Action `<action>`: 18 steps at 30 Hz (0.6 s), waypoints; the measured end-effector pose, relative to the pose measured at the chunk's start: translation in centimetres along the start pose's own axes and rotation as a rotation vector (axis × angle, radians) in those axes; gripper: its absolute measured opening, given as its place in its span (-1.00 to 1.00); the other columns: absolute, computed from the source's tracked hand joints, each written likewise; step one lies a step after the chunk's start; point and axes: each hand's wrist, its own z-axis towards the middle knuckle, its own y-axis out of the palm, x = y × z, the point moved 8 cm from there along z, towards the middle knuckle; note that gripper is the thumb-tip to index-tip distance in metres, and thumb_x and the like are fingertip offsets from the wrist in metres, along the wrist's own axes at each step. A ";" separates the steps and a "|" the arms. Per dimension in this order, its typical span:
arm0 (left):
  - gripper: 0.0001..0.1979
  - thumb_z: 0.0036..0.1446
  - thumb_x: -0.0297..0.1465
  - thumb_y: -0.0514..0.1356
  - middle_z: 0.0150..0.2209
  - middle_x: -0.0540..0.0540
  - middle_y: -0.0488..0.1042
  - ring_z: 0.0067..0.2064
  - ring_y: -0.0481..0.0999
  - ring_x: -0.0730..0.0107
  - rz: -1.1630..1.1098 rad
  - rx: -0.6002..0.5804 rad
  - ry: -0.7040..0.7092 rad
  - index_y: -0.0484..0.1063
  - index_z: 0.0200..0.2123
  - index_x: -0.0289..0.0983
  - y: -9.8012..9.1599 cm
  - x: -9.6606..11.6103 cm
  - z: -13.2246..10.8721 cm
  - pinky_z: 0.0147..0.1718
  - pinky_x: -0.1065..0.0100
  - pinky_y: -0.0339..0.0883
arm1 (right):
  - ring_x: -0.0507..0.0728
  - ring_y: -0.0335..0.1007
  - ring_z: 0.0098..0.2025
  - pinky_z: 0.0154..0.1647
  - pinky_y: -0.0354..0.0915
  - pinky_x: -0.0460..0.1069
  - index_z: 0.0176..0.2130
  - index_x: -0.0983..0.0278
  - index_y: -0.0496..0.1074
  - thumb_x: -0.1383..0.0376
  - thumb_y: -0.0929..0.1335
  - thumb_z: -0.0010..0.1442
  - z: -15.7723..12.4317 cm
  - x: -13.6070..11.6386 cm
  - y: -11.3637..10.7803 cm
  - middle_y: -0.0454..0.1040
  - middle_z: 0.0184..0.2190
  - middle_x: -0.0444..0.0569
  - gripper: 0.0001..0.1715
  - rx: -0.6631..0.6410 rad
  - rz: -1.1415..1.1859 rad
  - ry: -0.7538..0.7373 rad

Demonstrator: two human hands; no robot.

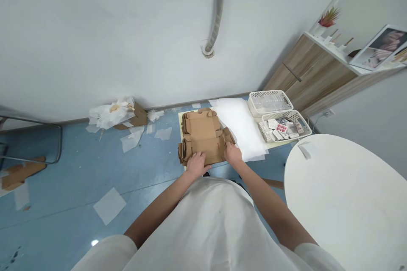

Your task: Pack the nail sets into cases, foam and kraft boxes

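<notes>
A flattened brown cardboard box [203, 129] lies partly unfolded on a pale work surface, its side flaps and tabs sticking up. My left hand [197, 164] rests on its near edge with the fingers laid flat on the board. At the near right corner, my right hand [233, 153] is closed on a raised side flap [227, 136]. Just right of the box is a stack of white sheets [243, 129], which the box partly overlaps.
Two white baskets stand at the right: one with clear packs [270, 101], one with small cards and packets [281, 128]. A round white table [346, 194] is close on my right. Paper scraps [110, 205] and a box of waste [136, 115] lie on the blue floor.
</notes>
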 end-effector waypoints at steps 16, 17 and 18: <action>-0.72 0.19 -0.34 -0.14 -0.37 -0.20 0.47 -0.29 0.47 0.19 -0.058 0.100 0.040 0.33 -0.30 -0.26 -3.5 -0.4 0.8 -0.25 0.20 0.24 | 0.28 0.33 -0.12 -0.04 0.12 0.14 -0.22 0.27 0.43 0.15 0.30 0.06 -5.7 -4.0 0.5 0.48 -0.24 0.09 -0.68 -0.008 0.143 -0.422; -0.73 0.18 -0.35 -0.13 -0.38 -0.20 0.47 -0.29 0.47 0.19 -0.069 0.127 0.071 0.33 -0.31 -0.26 -4.0 -0.1 0.6 -0.23 0.20 0.22 | 0.27 0.34 -0.12 -0.06 0.15 0.13 -0.23 0.27 0.43 0.13 0.30 0.05 -5.6 -3.6 0.7 0.48 -0.24 0.09 -0.66 -0.035 0.184 -0.403; -0.75 0.17 -0.36 -0.11 -0.40 -0.19 0.47 -0.29 0.47 0.19 -0.074 0.150 0.108 0.34 -0.33 -0.27 -4.5 0.3 0.3 -0.21 0.20 0.21 | 0.26 0.36 -0.14 -0.10 0.19 0.10 -0.22 0.27 0.43 0.10 0.30 0.05 -5.4 -3.1 0.7 0.49 -0.23 0.08 -0.64 -0.047 0.256 -0.373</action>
